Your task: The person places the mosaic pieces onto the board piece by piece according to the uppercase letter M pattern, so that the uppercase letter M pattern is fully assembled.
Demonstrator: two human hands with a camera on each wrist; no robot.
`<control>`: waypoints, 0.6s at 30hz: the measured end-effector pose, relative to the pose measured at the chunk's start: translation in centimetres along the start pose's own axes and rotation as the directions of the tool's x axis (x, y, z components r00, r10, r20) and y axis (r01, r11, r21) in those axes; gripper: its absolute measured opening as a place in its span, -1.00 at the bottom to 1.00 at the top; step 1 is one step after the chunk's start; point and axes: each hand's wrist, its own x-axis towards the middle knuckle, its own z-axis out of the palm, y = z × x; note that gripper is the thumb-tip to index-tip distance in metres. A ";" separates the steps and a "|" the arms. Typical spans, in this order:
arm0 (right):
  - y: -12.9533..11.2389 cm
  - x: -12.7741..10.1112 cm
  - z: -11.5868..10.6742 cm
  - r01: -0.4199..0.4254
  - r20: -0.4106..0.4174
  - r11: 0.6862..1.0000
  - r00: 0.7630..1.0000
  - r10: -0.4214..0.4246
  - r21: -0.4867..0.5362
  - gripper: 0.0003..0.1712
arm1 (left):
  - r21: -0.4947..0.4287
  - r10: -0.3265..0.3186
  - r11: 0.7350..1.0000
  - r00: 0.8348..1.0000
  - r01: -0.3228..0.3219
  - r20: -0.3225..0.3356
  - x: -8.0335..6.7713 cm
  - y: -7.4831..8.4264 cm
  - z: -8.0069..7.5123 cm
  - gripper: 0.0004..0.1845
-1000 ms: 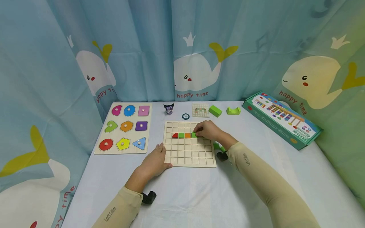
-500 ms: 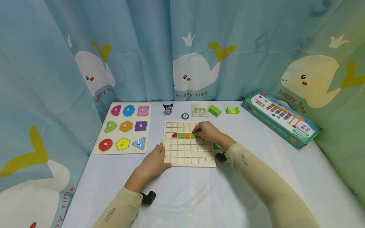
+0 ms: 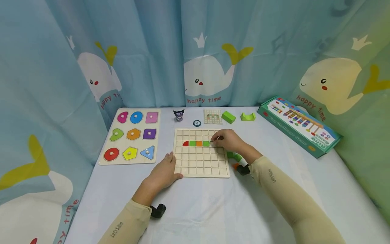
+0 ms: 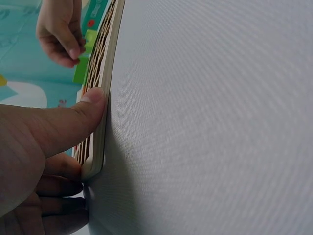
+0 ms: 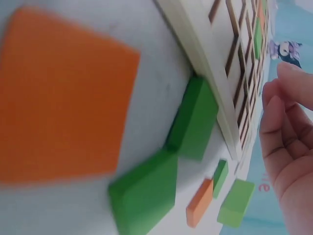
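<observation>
A pale wooden grid board (image 3: pixel 195 166) lies on the white table. One of its rows holds a red quarter-round tile (image 3: pixel 186 144), a green tile (image 3: pixel 192 143), an orange tile (image 3: pixel 199 143) and another green tile (image 3: pixel 206 144). My left hand (image 3: pixel 163 173) rests at the near left corner, its thumb (image 4: pixel 93 100) against the front edge and its fingers beside the left edge. Over the right part of the board, just right of the row's last green tile, is my right hand (image 3: pixel 228 139). Its fingers are loosely bent, with nothing visible between them in the right wrist view.
Loose green (image 5: pixel 146 191) and orange tiles (image 5: pixel 68 98) lie right of the board. Behind it are a small figure (image 3: pixel 178 115), a round token (image 3: pixel 197 123), a pattern card (image 3: pixel 212 117) and two green blocks (image 3: pixel 228 117). A shape puzzle (image 3: pixel 140 144) lies left, a green box (image 3: pixel 300 127) right.
My right hand has let go of the last green tile in the row and moved slightly right, uncovering it. The left hand stays at the board's corner.
</observation>
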 end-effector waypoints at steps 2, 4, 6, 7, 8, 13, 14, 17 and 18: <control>0.2 -0.5 -0.4 -0.005 -0.006 1.000 1.000 0.005 0.001 -0.87 | -0.002 -0.003 1.000 1.000 0.003 0.001 0.0 0.0 0.0 -0.05; 0.3 -1.1 -0.7 -0.018 -0.011 1.000 1.000 0.018 0.000 -0.89 | -0.006 -0.004 1.000 1.000 0.004 0.004 0.0 0.0 -0.1 -0.05; 0.5 -1.7 -0.9 -0.022 -0.018 1.000 1.000 0.022 -0.001 -0.90 | -0.015 -0.001 1.000 1.000 0.001 0.002 0.0 0.0 -0.1 -0.05; 0.6 -2.1 -1.1 -0.024 -0.019 1.000 1.000 0.024 0.000 -0.90 | -0.018 0.000 1.000 1.000 0.000 0.002 0.0 0.0 -0.1 -0.05; 0.7 -2.4 -1.2 -0.025 -0.022 1.000 0.999 0.025 0.003 -0.91 | -0.019 -0.002 1.000 1.000 0.003 0.006 0.0 0.0 -0.1 -0.05; 1.2 -4.0 -1.8 -0.027 -0.018 1.000 0.999 0.027 0.012 -0.89 | -0.034 -0.002 0.999 1.000 0.002 0.004 -0.3 0.0 -0.1 -0.04; 1.3 -4.3 -2.0 -0.031 -0.018 0.999 0.999 0.031 0.012 -0.89 | -0.033 -0.002 0.999 1.000 0.002 0.006 -0.3 0.0 -0.2 -0.04; 1.8 -5.0 -2.5 -0.043 -0.032 0.999 0.999 0.043 -0.007 -0.88 | -0.041 0.007 0.999 1.000 -0.007 -0.001 -0.3 -0.1 -0.2 -0.05; 2.0 -5.2 -2.6 -0.044 -0.039 0.999 0.998 0.044 -0.013 -0.88 | -0.040 0.008 0.999 1.000 -0.008 0.000 -0.3 -0.1 -0.2 -0.05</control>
